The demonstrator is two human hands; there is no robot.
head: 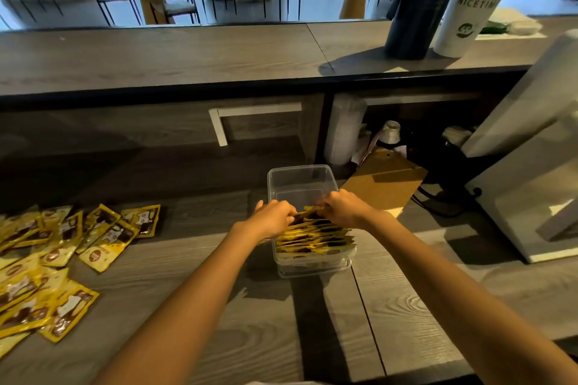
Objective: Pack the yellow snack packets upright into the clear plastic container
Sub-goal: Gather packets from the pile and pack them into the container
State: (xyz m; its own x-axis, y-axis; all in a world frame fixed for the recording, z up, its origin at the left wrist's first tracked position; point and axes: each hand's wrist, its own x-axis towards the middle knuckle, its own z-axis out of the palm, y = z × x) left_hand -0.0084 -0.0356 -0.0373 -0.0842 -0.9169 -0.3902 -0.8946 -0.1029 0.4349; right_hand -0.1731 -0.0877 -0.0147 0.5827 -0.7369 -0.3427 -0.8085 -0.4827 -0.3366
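Note:
A clear plastic container (301,178) stands on the grey wooden counter in front of me. Its near half holds several yellow snack packets (314,236) standing upright in a row; its far half is empty. My left hand (273,217) and my right hand (342,206) are both over the container, each pinching one top corner of the farthest upright packet. A loose pile of yellow packets (53,259) lies flat on the counter at the left.
A brown cardboard sheet (386,180) lies right of the container. A large white appliance (531,172) stands at the right. On the raised ledge behind are a dark cylinder (416,3) and a white cup stack (469,6). Stacked clear cups (344,128) stand under the ledge.

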